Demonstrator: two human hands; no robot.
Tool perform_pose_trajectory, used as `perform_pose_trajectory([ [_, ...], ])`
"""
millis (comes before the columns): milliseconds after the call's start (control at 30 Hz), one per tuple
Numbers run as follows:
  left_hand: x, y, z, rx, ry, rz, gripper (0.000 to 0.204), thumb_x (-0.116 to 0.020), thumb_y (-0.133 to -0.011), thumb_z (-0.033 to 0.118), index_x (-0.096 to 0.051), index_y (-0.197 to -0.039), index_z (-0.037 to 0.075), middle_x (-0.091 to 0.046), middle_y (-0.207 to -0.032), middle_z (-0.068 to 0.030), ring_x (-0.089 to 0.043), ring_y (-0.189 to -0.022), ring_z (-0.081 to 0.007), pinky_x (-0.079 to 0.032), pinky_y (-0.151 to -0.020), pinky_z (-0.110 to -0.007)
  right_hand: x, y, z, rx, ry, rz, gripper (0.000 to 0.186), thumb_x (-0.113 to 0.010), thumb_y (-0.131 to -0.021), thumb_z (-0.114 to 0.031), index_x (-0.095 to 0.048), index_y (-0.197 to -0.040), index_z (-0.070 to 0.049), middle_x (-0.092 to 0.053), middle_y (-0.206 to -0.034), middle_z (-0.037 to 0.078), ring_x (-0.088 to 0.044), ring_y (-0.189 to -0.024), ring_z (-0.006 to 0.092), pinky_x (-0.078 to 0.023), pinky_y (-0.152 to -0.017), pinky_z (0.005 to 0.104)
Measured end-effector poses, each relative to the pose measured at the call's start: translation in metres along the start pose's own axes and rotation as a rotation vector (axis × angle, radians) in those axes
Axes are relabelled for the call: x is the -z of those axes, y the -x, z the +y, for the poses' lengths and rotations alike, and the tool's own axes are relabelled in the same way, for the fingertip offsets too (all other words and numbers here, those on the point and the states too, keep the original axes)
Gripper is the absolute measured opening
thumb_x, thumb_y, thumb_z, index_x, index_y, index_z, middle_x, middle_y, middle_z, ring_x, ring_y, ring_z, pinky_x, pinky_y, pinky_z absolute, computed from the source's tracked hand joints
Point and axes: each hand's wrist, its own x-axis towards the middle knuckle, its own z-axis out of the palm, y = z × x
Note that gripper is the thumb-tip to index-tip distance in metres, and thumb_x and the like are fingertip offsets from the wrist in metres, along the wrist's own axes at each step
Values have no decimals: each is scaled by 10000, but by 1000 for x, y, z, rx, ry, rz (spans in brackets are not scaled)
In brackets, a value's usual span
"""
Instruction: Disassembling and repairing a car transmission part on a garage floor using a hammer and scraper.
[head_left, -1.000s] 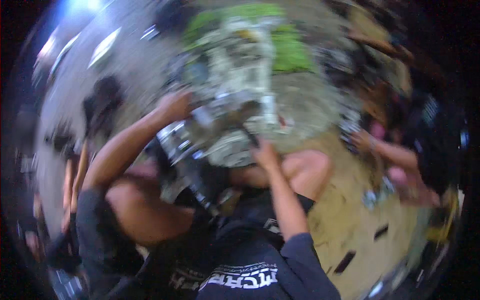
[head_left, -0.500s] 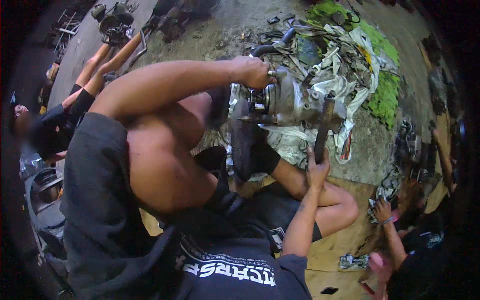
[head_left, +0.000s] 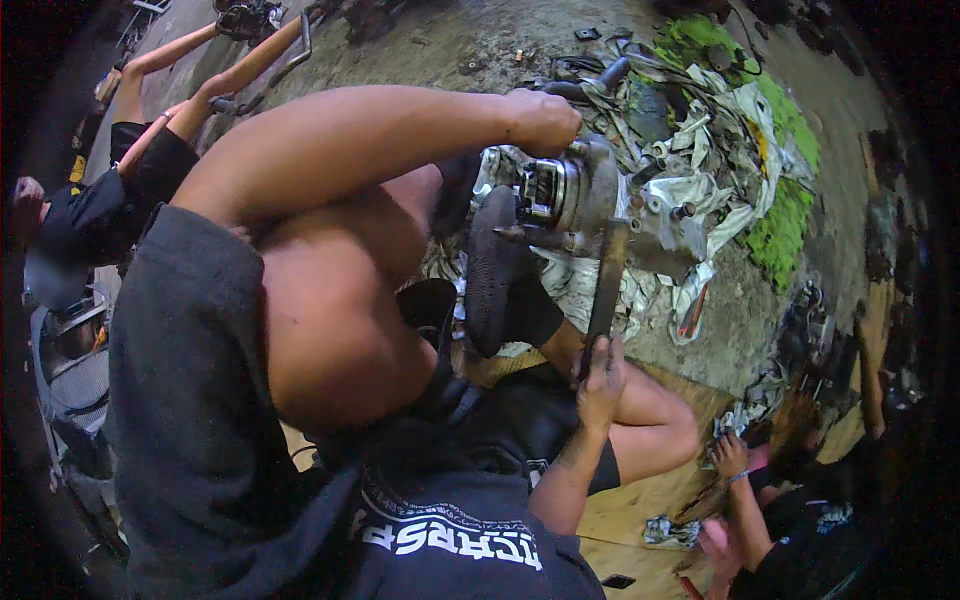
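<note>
A greasy grey metal casing [head_left: 590,195], which looks like an engine or gearbox part, lies ahead of me with a round opening and a protruding shaft on its left side. My left hand [head_left: 545,122] is closed in a fist at its upper edge; whatever the fingers grip is hidden. In my right hand [head_left: 602,385] is a long, flat, dark metal bar [head_left: 608,290], held near its lower end. The bar slants upward, and its far end overlaps the casing's lower side; contact cannot be made out. My dark shoe [head_left: 487,270] is beside the casing's left side.
Crumpled, stained rags and plastic [head_left: 700,130] lie under and behind the casing, with bright green material [head_left: 785,220] beyond. A dark hose [head_left: 610,75] lies behind. One person [head_left: 90,235] sits far left; another person's hand [head_left: 730,455] is at lower right, near cardboard [head_left: 640,560].
My right hand has drawn the bar down and to the left. My left fist has shifted slightly up, and the stub that showed beside it is no longer visible. The view has turned slightly.
</note>
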Motion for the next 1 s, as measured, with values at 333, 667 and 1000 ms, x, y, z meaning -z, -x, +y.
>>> perform_pose_trajectory([
  [333, 0, 2, -10, 74, 158, 89, 253, -658, -781, 278, -690, -864, 40, -664, -855, -221, -642, -868, -381, -509, -752, -480, 21, 33, -16, -190, 344, -84, 291, -502, -961, -309, -550, -948, -22, -491, -619, 10, -452, -555, 96, -348, -504, 279],
  [667, -5, -6, -15, 35, 172, 112, 228, -684, -746, 254, -703, -863, 59, -674, -850, -191, -651, -832, -366, -513, -738, -473, -7, -6, -20, -354, 142, -234, 312, -504, -961, -356, -539, -863, -62, -475, -573, -4, -406, -433, 76, -315, -411, 227],
  [1000, -2, -8, -12, 139, 127, 56, 219, -698, -741, 261, -725, -904, 117, -687, -886, -153, -652, -848, -347, -515, -753, -448, -41, 4, -49, -234, 47, -232, 259, -480, -977, -330, -504, -913, -80, -473, -590, 4, -409, -430, 73, -322, -382, 212],
])
